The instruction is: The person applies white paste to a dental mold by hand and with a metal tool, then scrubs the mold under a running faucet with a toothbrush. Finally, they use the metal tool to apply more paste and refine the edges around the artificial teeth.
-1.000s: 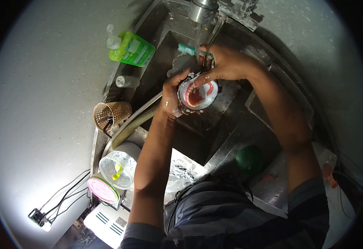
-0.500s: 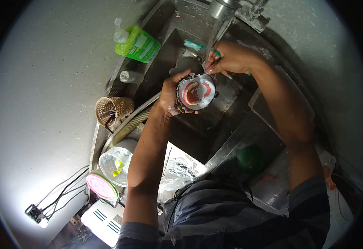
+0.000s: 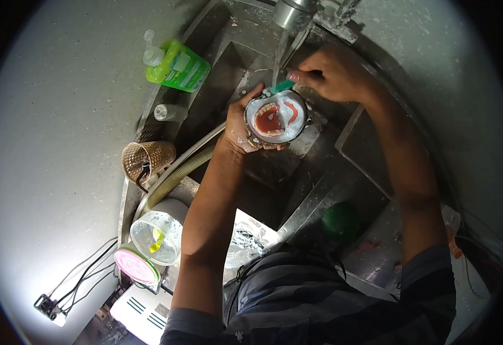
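My left hand (image 3: 241, 123) is wrapped round a round metal denture flask (image 3: 302, 127), keeping it face up over the sink. White plaster fills the flask, with a red-pink denture (image 3: 270, 122) with pale teeth set in it and a smaller curved red piece (image 3: 291, 112) beside that. Closed on a green toothbrush (image 3: 283, 86) is my right hand (image 3: 326, 75), just above the flask's upper rim. The brush's far end is at the rim, and its bristles are hard to make out. Water runs from the metal tap (image 3: 295, 14) close to the brush and rim.
The dark sink (image 3: 274, 198) surrounds my hands. Along its left side are a green soap bottle (image 3: 179, 66), a clear small container (image 3: 171, 112), a woven-looking cup (image 3: 148, 161), a ribbed hose (image 3: 179, 181) and a plastic tub (image 3: 168, 230). A green round object (image 3: 341, 221) lies lower right.
The toothbrush has swung from beyond the flask down to its upper rim, as my right hand moved up and right. The flask has tilted slightly, and the whole view has shifted a little.
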A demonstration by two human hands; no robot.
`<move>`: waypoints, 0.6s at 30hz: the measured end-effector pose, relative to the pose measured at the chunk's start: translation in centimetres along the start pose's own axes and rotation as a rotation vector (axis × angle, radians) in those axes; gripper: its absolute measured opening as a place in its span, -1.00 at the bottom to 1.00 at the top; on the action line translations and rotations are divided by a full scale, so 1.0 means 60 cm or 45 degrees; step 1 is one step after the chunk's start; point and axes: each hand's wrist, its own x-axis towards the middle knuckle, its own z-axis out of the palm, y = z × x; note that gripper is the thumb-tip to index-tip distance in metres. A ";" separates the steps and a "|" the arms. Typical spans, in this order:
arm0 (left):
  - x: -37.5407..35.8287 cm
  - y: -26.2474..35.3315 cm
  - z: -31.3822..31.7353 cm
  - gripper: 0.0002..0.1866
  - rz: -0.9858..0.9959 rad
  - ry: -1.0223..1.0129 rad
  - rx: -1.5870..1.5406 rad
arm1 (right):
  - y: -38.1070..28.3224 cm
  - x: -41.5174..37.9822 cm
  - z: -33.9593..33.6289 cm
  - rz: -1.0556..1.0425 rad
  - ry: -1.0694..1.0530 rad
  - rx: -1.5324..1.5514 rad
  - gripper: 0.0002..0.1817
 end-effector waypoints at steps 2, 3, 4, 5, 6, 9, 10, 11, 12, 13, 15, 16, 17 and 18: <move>0.009 -0.002 0.005 -0.28 0.065 0.044 0.058 | -0.007 0.001 0.002 0.021 0.043 0.025 -0.57; 0.011 -0.003 0.017 -0.28 0.053 0.040 0.059 | -0.009 0.002 0.012 -0.122 0.127 0.016 -0.56; 0.010 -0.006 0.034 -0.28 0.070 0.109 0.054 | -0.009 -0.003 0.020 -0.263 0.210 0.011 -0.56; 0.007 -0.008 0.042 -0.28 0.091 0.178 0.049 | 0.018 0.000 0.018 -0.259 0.119 0.027 -0.54; 0.008 -0.001 0.034 -0.28 0.102 0.175 0.053 | 0.016 0.001 0.007 -0.269 0.122 0.022 -0.54; 0.015 0.007 -0.006 -0.28 0.023 0.044 0.156 | -0.001 0.000 -0.009 -0.057 -0.005 -0.109 -0.55; 0.017 0.005 -0.010 -0.28 0.018 0.046 0.158 | -0.006 0.000 0.002 -0.122 0.018 -0.068 -0.54; 0.016 0.002 -0.015 -0.28 0.003 -0.017 0.136 | -0.010 0.002 0.013 -0.190 0.039 -0.023 -0.52; 0.013 0.003 -0.016 -0.27 -0.004 -0.081 0.117 | 0.000 -0.001 0.017 -0.199 0.041 -0.019 -0.52; 0.009 0.005 -0.021 -0.27 0.003 -0.040 0.102 | 0.016 -0.005 0.015 -0.147 0.110 -0.051 -0.50; 0.006 0.007 -0.028 -0.26 0.013 -0.091 0.125 | 0.031 0.000 0.016 -0.031 0.155 -0.028 -0.45; 0.010 0.003 -0.032 -0.25 0.004 -0.147 0.146 | 0.011 0.006 0.014 -0.033 0.150 -0.031 -0.45; 0.018 -0.004 -0.035 -0.23 0.050 -0.090 0.217 | -0.013 0.014 0.020 0.053 0.162 -0.021 -0.45; 0.026 -0.030 0.004 -0.21 0.380 0.311 0.388 | -0.040 0.021 0.022 0.139 0.177 -0.010 -0.44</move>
